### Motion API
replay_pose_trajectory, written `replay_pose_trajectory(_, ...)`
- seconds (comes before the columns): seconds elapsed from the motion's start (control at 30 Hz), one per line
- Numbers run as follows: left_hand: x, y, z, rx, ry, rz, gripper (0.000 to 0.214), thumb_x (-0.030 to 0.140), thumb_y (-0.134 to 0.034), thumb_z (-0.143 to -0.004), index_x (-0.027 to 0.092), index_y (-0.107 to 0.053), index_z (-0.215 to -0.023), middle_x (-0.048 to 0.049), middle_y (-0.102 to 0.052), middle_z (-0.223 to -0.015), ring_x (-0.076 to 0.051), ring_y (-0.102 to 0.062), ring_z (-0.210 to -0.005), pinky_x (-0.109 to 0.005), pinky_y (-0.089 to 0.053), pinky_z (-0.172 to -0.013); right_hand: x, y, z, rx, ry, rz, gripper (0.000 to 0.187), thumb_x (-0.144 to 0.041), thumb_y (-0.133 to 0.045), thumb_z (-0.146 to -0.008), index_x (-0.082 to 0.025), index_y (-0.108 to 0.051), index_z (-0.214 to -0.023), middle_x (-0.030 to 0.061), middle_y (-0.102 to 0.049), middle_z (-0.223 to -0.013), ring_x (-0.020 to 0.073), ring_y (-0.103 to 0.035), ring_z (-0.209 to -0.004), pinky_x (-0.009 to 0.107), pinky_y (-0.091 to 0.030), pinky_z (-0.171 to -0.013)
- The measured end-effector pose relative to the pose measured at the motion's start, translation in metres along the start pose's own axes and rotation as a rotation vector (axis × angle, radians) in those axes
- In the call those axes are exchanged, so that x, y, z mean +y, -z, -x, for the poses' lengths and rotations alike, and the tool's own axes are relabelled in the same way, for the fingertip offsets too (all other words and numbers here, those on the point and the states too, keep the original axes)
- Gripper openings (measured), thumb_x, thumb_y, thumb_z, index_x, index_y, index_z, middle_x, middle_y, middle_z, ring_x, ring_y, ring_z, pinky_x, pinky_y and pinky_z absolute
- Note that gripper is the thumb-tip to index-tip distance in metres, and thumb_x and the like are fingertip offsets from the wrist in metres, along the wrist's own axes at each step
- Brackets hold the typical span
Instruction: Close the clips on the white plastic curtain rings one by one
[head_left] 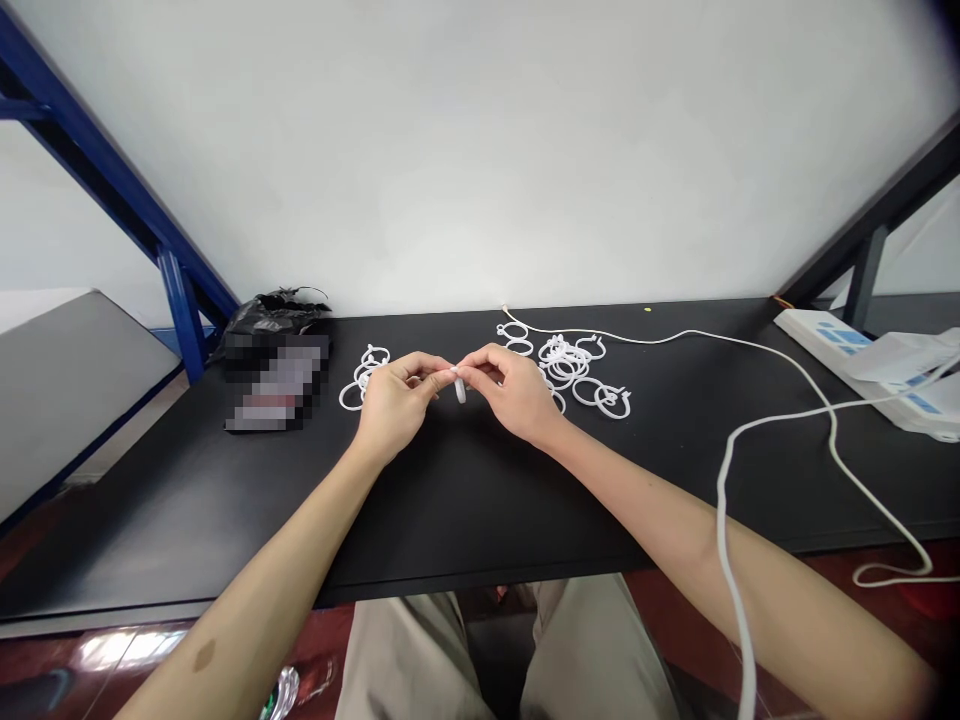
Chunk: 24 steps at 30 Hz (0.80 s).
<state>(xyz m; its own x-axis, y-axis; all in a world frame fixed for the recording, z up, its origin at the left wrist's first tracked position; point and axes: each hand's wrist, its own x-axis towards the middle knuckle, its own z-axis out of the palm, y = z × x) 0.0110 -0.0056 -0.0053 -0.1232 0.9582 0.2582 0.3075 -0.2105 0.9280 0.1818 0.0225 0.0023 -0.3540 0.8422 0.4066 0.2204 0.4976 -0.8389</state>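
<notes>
Left of the fingers, a small cluster of white rings (350, 397) lies beside the left hand (394, 400). The left thumb and index finger pinch closed at the top of the held white ring (460, 390), which hangs edge-on just below the fingertips. The right hand (517, 395) pinches closed there too. For control, press evenly from both sides. Right of the fingers lies a larger ring pile (568, 370).

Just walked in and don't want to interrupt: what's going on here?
A person's left hand and right hand meet above a black table, together pinching a white piece, seemingly a ring seen edge-on. A smaller group of white rings lies beside the left hand, and a larger, overlapping pile of rings lies beside the right hand.
</notes>
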Motion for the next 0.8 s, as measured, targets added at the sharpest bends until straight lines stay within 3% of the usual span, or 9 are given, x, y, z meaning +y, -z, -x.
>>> replay_pose_trajectory(0.2,0.010,0.007,0.000,0.015,-0.056,-0.118,0.022,0.043,-0.061,-0.085,0.022,-0.061,-0.090,-0.0050,-0.072,-0.107,-0.016,-0.063,-0.078,-0.030,-0.047,-0.073,0.004,0.013,-0.008,0.051,0.066,0.199,0.014,-0.031,-0.058,-0.091,-0.023,-0.069,-0.089,0.0011,-0.072,-0.088,0.0159,-0.065,-0.079,0.031,-0.051,-0.074)
replay_pose_trajectory(0.27,0.011,0.013,-0.003,0.115,-0.076,-0.193,0.016,0.039,-0.057,-0.087,0.023,-0.057,-0.089,-0.0044,-0.073,-0.101,-0.018,-0.064,-0.084,-0.031,-0.047,-0.076,0.007,0.024,-0.012,0.114,0.082,0.350,0.015,-0.029,-0.055,-0.092,-0.022,-0.068,-0.091,0.0020,-0.071,-0.088,0.0172,-0.064,-0.081,0.032,-0.050,-0.075)
replay_pose_trajectory(0.37,0.008,0.025,-0.008,0.306,-0.126,-0.525,0.010,0.034,-0.054,-0.086,0.023,-0.057,-0.086,-0.0049,-0.070,-0.087,-0.025,-0.061,-0.092,-0.037,-0.045,-0.080,0.014,0.041,-0.019,0.175,0.020,0.615,0.020,-0.025,-0.050,-0.094,-0.020,-0.070,-0.094,0.0063,-0.070,-0.092,0.0223,-0.061,-0.087,0.037,-0.048,-0.079)
replay_pose_trajectory(0.43,0.001,0.031,-0.012,0.356,-0.147,-0.714,0.010,0.032,-0.053,-0.085,0.023,-0.058,-0.084,-0.0073,-0.069,-0.087,-0.029,-0.057,-0.097,-0.041,-0.044,-0.084,0.021,0.051,-0.022,0.173,-0.030,0.779,0.025,-0.022,-0.047,-0.095,-0.018,-0.071,-0.099,0.0099,-0.070,-0.097,0.0266,-0.058,-0.093,0.041,-0.046,-0.083)
replay_pose_trajectory(0.6,-0.018,0.036,-0.016,0.273,-0.087,-0.938,0.018,0.033,-0.050,-0.086,0.022,-0.064,-0.083,-0.0139,-0.068,-0.100,-0.037,-0.051,-0.105,-0.048,-0.041,-0.085,0.043,0.060,-0.024,0.081,-0.022,0.961,0.030,-0.016,-0.047,-0.094,-0.018,-0.074,-0.106,0.0137,-0.068,-0.105,0.0307,-0.047,-0.105,0.045,-0.042,-0.093)
replay_pose_trajectory(0.8,-0.018,0.033,-0.014,0.277,-0.115,-0.948,0.024,0.034,-0.050,-0.088,0.021,-0.068,-0.094,-0.0151,-0.066,-0.108,-0.038,-0.050,-0.110,-0.050,-0.040,-0.088,0.055,0.064,-0.026,0.052,-0.032,0.957,0.018,-0.021,-0.060,-0.090,-0.022,-0.076,-0.083,0.0106,-0.067,-0.100,0.0314,-0.044,-0.107,0.049,-0.041,-0.096)
